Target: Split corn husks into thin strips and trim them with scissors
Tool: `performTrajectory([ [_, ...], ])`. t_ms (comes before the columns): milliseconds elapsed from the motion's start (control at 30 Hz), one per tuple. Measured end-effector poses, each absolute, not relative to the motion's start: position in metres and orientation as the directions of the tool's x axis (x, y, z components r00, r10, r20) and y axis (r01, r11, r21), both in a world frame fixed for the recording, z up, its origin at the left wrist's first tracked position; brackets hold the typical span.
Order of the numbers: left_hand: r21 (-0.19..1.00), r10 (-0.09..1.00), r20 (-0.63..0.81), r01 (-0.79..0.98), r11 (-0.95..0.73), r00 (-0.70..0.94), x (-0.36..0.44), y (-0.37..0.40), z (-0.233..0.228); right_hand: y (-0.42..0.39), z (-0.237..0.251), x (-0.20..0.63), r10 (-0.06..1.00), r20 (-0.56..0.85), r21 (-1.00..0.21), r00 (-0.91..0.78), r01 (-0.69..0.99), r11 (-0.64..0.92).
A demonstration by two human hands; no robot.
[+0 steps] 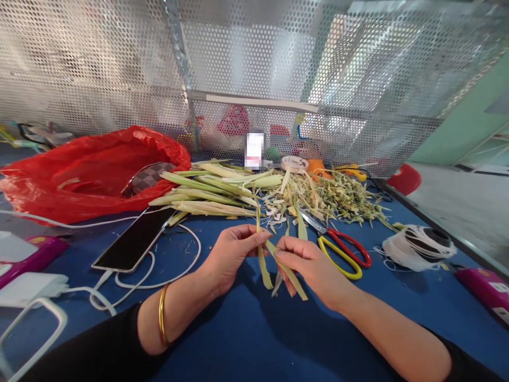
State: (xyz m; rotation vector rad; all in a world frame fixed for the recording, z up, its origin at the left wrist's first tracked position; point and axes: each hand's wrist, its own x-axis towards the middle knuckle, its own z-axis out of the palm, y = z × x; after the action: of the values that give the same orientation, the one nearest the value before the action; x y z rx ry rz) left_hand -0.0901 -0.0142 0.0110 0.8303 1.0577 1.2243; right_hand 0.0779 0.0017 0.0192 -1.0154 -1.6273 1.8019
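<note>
Pale green husk strips (292,277) cross between my two hands, just above the blue table. My left hand (238,249) pinches a narrow strip that stands up above the thumb and hangs below it. Thumb and fingers of my right hand (308,260) are closed on the other strips, whose ends point down toward me. Scissors (344,253) with one red and one yellow handle lie just beyond my right hand. A pile of long corn husks (214,188) lies behind my left hand. Shredded dry plant bits (338,193) are heaped at the back right.
At left are a red plastic bag (91,159) with a checkered item inside, a phone (133,239) and looping white cables (194,249). A thread spool (417,246) sits at right, a tape roll (294,163) at the back. A perforated metal panel (254,58) closes the far side.
</note>
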Motion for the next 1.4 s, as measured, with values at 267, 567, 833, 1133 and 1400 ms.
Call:
performTrajectory([
  [267, 0.951, 0.979, -0.154, -0.290, 0.110, -0.132, -0.093, -0.014, 0.013, 0.003, 0.024, 0.080, 0.819, -0.121, -0.983, -0.560, 0.185, -0.019],
  [567, 0.987, 0.995, -0.090, -0.139, 0.082, -0.046, -0.083, -0.023, 0.015, 0.000, 0.013, 0.072, 0.801, -0.168, -0.985, -0.575, 0.064, -0.160],
  [833, 0.955, 0.966, -0.147, -0.284, 0.083, -0.211, -0.089, -0.016, 0.011, 0.000, 0.013, 0.073, 0.791, -0.194, -0.979, -0.580, 0.067, -0.191],
  [1133, 0.982, 0.890, 0.171, 0.144, -0.120, -0.423, -0.105, -0.004, 0.013, 0.001, 0.016, 0.077, 0.755, -0.249, -0.960, -0.607, 0.050, -0.277],
  [1400, 0.466, 0.759, 0.641, 0.843, -0.268, -0.113, -0.112, -0.012, 0.020, 0.002, 0.017, 0.078, 0.764, -0.219, -0.963, -0.607, 0.010, -0.268],
])
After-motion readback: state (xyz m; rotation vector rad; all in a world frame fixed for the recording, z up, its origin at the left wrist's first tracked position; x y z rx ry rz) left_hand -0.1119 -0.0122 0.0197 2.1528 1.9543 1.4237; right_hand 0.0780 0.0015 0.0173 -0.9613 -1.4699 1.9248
